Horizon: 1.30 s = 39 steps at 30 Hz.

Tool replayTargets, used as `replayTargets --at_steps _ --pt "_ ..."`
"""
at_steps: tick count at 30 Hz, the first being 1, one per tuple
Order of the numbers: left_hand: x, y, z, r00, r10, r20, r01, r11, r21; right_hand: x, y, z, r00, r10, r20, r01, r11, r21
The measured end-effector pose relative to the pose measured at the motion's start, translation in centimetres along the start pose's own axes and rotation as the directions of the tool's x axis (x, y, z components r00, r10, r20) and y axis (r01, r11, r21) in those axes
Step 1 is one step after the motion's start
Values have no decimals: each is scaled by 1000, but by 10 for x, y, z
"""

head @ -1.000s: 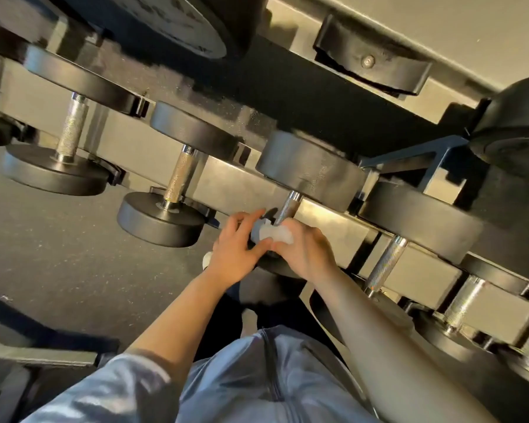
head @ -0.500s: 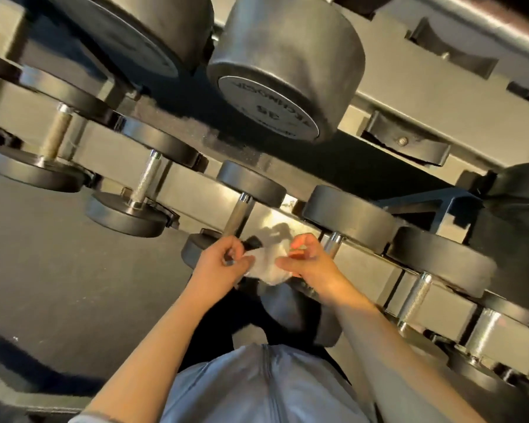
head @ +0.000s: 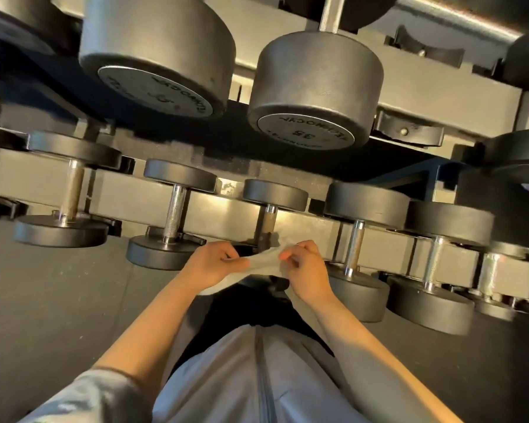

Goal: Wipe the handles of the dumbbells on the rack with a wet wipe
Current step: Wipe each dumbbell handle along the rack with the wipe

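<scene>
Wet wipe [head: 261, 265] now stretched wider; left hand [head: 216, 264], right hand [head: 306, 270] pinch ends, just before dumbbell handle [head: 264, 224].

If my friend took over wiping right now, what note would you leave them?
Left hand and right hand each pinch an end of the wet wipe, stretched between them, off the handles. It sits just in front of the lower-row dumbbell handle. Which handles are already wiped cannot be told. Left: wrap the wipe round a handle and rub, then do the others on the rack.
</scene>
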State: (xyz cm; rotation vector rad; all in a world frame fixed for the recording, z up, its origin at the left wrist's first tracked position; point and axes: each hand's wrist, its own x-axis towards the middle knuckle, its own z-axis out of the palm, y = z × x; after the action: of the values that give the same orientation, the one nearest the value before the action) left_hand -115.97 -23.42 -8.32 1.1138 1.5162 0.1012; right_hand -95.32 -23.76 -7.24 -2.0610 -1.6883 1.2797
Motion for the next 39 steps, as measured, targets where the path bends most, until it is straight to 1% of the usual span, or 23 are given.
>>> replayTargets --at_steps 3,5,7,9,11,13,15,17,19,21,23,25,27,29,30,31,32,34,36,39 --pt "9 -3 -4 1000 -22 -22 21 999 -41 9 -1 3 998 48 -32 -47 999 10" --pt "15 -6 -5 997 -75 -26 70 985 -158 23 -1 9 998 66 -20 -66 998 -14" --pt "22 -10 -5 990 -141 10 138 947 -292 43 -3 19 995 103 -15 -103 995 -10" --pt "31 -13 -4 983 -182 -14 163 911 -378 67 -2 35 982 184 -42 -183 983 25" --pt "42 -22 1 974 -200 -110 134 892 -432 91 -2 51 949 314 -30 -309 943 126" --pt "51 -30 4 957 -177 -229 90 933 -347 110 -1 67 900 437 14 -428 875 228" --pt "53 -35 8 939 -164 -304 69 952 -299 116 3 78 886 463 33 -461 872 162" --pt "54 -38 14 927 -184 -326 81 949 -304 118 12 84 895 442 57 -445 885 135" --pt "54 -36 22 934 -179 -310 86 953 -291 117 20 87 885 455 101 -465 875 134" --pt "53 -39 32 938 -124 -324 35 962 -269 116 27 89 872 474 124 -477 879 -10" --pt "52 -39 44 944 -107 -311 44 978 -204 112 31 91 857 499 127 -478 863 -163" --pt "48 -33 55 942 -122 -314 96 991 -96 105 33 93 853 502 138 -436 834 -339" --pt "45 -28 64 951 -143 -275 133 990 -55 98 36 91 848 495 186 -350 790 -504" --pt "46 -28 76 975 -183 -129 186 983 10 99 40 85 848 466 253 -241 763 -599" --pt "48 -27 80 973 -223 -53 225 973 43 103 42 80 847 447 290 -182 754 -631" --pt "51 -26 85 965 -263 -2 263 963 58 106 43 74 843 429 324 -138 756 -640" --pt "55 -23 90 956 -292 15 291 955 57 109 44 69 840 408 357 -109 773 -625" --pt "62 -18 96 944 -328 -16 329 944 41 112 51 60 845 348 406 -100 849 -518" --pt "66 -16 101 937 -343 -62 345 938 18 108 53 53 875 272 400 -75 894 -443" --pt "68 -18 103 935 -340 -101 342 940 -6 104 53 52 906 112 408 100 880 -465"
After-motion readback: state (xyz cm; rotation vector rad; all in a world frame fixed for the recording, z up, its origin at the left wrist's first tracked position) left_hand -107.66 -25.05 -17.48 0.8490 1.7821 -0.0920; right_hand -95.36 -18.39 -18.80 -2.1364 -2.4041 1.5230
